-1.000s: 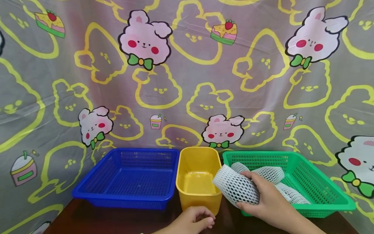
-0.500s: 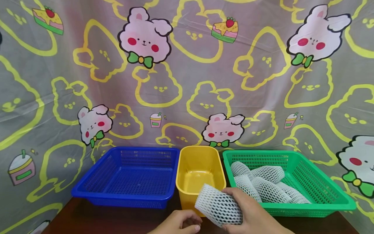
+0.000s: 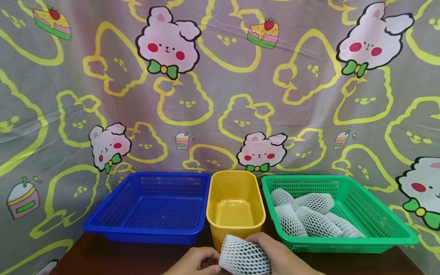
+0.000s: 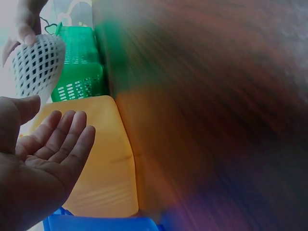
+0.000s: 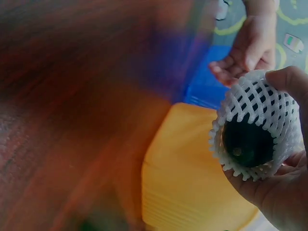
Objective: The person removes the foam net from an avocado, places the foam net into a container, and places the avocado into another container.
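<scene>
My right hand [image 3: 280, 256] grips a dark green fruit [image 5: 246, 144] in a white foam net sleeve [image 3: 243, 255], in front of the yellow bin [image 3: 237, 232]. In the right wrist view the sleeve's open end shows the fruit's rounded, dark end. Close to that open end is my left hand [image 3: 194, 261], its fingertips right beside the net in the head view. The left wrist view shows this hand [image 4: 53, 154] palm up, fingers loosely extended and holding nothing. Several more white net-sleeved pieces [image 3: 317, 221] lie in the green basket [image 3: 347, 244] on the right.
A blue basket [image 3: 144, 231] stands left of the yellow bin, and the green one stands to its right. All three sit in a row on a dark brown wooden table [image 3: 113, 259]. Behind them hangs a patterned cloth [image 3: 213, 88] with cartoon rabbits.
My right hand has carried the sleeved fruit from the green basket's left edge, leftward and down, to in front of the yellow bin. My left hand has drawn slightly left and down.
</scene>
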Demonstrator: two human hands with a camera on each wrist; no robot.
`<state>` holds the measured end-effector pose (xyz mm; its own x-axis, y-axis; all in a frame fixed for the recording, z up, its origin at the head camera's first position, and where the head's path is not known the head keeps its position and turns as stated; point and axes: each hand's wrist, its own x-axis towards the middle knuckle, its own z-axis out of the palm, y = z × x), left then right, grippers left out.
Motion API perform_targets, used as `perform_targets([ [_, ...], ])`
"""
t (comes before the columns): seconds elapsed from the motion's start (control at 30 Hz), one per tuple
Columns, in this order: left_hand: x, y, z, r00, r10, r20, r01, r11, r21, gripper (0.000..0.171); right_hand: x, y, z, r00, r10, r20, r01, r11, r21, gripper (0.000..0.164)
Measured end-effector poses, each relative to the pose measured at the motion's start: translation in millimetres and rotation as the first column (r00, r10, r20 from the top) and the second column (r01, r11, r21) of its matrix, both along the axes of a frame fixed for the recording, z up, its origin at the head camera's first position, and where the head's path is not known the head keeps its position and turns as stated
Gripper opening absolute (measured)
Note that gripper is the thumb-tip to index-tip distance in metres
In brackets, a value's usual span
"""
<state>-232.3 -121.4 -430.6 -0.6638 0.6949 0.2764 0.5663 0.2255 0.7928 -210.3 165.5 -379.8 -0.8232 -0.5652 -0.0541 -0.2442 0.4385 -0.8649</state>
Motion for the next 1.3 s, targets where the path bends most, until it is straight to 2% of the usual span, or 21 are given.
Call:
perform_targets([
  [0.1,-0.3,-2.6,-0.1,1.000,-0.005,-0.003,0.005,1.000,0.004,0.012,-3.7,-2.7,-8.6,0.999,0.023,0.025,-0.023,1.000,-0.012,0.071],
  [0.23,-0.6,-5.6,-0.3,0.999,-0.002,-0.050,0.002,1.000,0.003,0.011,-10.9,-3.7,-19.5,0.996,0.092,0.000,-0.091,0.995,-0.027,0.063],
  [0.33,-1.1,-7.5,0.6,0.996,0.025,-0.084,-0.026,1.000,-0.006,0.009,-15.1,-3.7,-25.8,0.989,0.143,-0.045,-0.144,0.989,-0.030,0.059],
  [0.53,0.3,-9.1,2.8,0.994,0.074,-0.082,-0.074,0.997,0.009,0.005,-20.6,-5.3,-35.0,0.981,0.189,-0.046,-0.191,0.980,-0.053,0.058],
  [0.8,0.5,-11.3,-1.9,0.995,0.095,0.020,-0.095,0.996,0.000,0.006,-27.0,-6.1,-46.4,0.975,0.221,-0.023,-0.222,0.974,-0.055,0.055],
  [0.93,-0.1,-11.1,-6.7,0.997,0.075,0.020,-0.075,0.997,0.001,0.007,-29.0,-4.7,-52.2,0.964,0.239,-0.117,-0.241,0.971,-0.006,0.056],
  [1.03,-0.5,-10.6,-9.0,0.998,0.068,0.005,-0.068,0.998,-0.004,0.007,-30.1,-4.3,-54.0,0.960,0.244,-0.140,-0.245,0.970,0.011,0.056],
  [1.17,-0.3,-8.7,-7.9,0.997,0.081,0.021,-0.081,0.997,0.006,0.008,-31.5,-4.3,-55.0,0.961,0.252,-0.116,-0.254,0.967,-0.002,0.056],
  [1.3,1.4,-6.1,-6.4,0.990,0.109,0.089,-0.114,0.992,0.048,0.008,-32.0,-4.1,-56.1,0.961,0.265,-0.083,-0.269,0.963,-0.033,0.055],
])
